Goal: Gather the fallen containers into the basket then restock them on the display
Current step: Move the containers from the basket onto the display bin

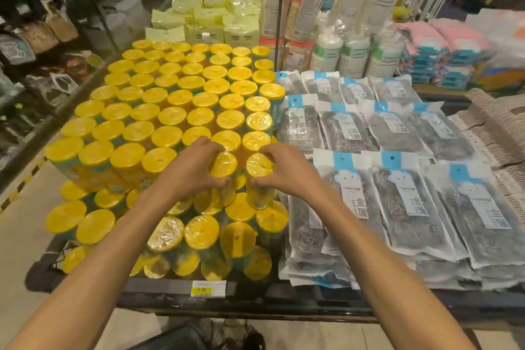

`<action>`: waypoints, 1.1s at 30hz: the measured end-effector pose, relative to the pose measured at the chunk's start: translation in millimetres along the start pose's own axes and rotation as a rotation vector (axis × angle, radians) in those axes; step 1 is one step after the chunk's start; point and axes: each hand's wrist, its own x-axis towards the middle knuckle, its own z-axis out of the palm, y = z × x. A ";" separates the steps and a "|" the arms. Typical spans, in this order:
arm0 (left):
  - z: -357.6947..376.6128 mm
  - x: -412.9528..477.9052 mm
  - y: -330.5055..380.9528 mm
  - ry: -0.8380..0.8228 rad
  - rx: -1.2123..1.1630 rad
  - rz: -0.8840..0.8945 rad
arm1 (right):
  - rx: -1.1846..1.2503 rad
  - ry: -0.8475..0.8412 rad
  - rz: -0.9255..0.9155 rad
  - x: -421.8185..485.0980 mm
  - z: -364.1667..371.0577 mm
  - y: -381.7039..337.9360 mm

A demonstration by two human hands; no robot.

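Bottom centre of frame: dark basket [181, 335] by the feet, contents not visible. Above it, display shelf edge [159, 285], w/ loose lower row of yellow-lid containers. Mid-frame: left hand [190, 170] curled round one upright container [225, 167]; right hand [287, 170] likewise closed on a second container [258, 179], just beside it. Both long axes vertical, lids up. Empty slots prob. directly beneath; top tier [176, 99] fills upper left.
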 end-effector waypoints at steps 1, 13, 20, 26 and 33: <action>0.8 1.2 -2.3 -0.002 0.006 0.000 | -0.008 0.007 -0.003 2.4 2.2 -1.6; 1.3 3.4 -22.2 0.010 0.019 -0.001 | -0.009 0.085 0.008 21.7 30.7 -11.5; -6.4 -1.7 -38.0 0.009 0.067 -0.006 | -0.031 0.066 -0.017 32.0 47.1 -16.5; -6.3 -4.1 -43.9 0.014 0.098 -0.010 | -0.025 0.047 -0.018 33.5 49.1 -25.8; -5.9 -4.9 -50.5 0.006 0.056 -0.011 | -0.021 0.056 -0.018 35.4 50.1 -36.4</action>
